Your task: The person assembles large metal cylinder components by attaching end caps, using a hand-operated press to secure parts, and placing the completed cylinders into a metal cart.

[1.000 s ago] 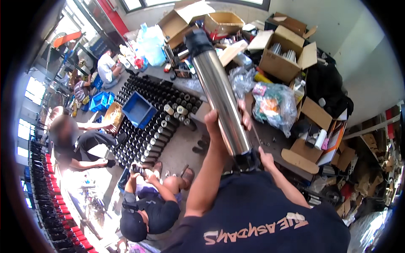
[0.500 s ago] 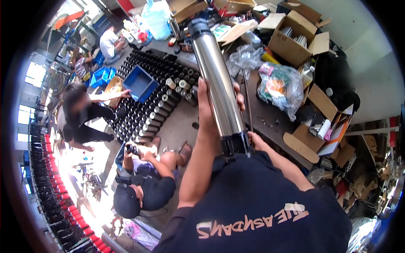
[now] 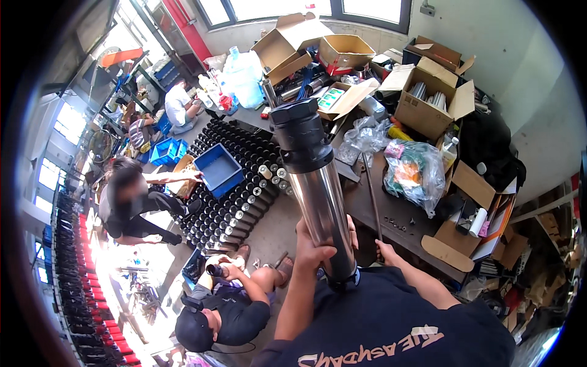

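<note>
Near centre, silver metal cylinder: tipped up more than a second ago, its black faceted end cap now larger, closer to the head; near end over the dark shirt.
Left hand: wrapped round cylinder's near part.
Right hand: closed on near end of thin dark metal rod, which reaches across the worktop.
Rod: was close alongside cylinder, now apart, right.
Meaning: cap exposed, both hands occupied.
</note>
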A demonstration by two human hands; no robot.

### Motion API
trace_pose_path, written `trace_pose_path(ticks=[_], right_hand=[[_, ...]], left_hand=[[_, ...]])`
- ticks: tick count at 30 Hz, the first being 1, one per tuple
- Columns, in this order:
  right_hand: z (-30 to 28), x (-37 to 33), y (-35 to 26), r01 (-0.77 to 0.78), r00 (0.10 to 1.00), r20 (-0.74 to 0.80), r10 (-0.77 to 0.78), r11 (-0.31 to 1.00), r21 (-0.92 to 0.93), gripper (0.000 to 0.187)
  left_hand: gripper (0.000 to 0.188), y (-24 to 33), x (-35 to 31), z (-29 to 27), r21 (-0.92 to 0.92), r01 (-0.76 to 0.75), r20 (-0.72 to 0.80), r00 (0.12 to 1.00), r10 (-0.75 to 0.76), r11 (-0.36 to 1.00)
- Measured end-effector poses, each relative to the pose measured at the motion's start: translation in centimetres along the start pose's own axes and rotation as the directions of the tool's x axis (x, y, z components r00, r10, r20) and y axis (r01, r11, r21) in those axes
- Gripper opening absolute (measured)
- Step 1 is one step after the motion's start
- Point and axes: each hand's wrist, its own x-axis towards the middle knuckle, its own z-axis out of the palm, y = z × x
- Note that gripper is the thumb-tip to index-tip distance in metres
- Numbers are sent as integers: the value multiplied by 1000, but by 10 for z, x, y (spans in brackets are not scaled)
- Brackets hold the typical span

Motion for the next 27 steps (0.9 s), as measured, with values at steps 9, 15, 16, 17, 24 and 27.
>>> trace_pose_path(ticks=[9, 15, 16, 17, 24, 27], right_hand=[[-8, -6, -17, 129, 991, -17, -132, 984, -120, 33], [-23, -5, -44, 19, 997, 73, -14, 998, -62, 16], [-21, -10, -47, 29, 996, 86, -20, 994, -107, 18], [-15, -21, -55, 47, 994, 108, -31, 987, -153, 21], [-15, -117, -33, 512, 686, -179, -706, 642, -570, 47], [-35, -169, -34, 565, 663, -124, -738, 603, -564, 42]], left_hand=[[96, 7, -6, 31, 860, 116, -329, 871, 365, 497], [91, -3, -3, -22, 438, 307, -418, 902, -112, 845], [81, -1, -5, -22, 222, 433, -394, 860, -326, 874], [72, -8, -14, -38, 140, 452, -310, 865, -395, 881], [60, -52, -18, -113, -390, 422, -284, 790, -543, 818], [66, -41, 18, -108, -677, 368, -196, 744, -638, 637]])
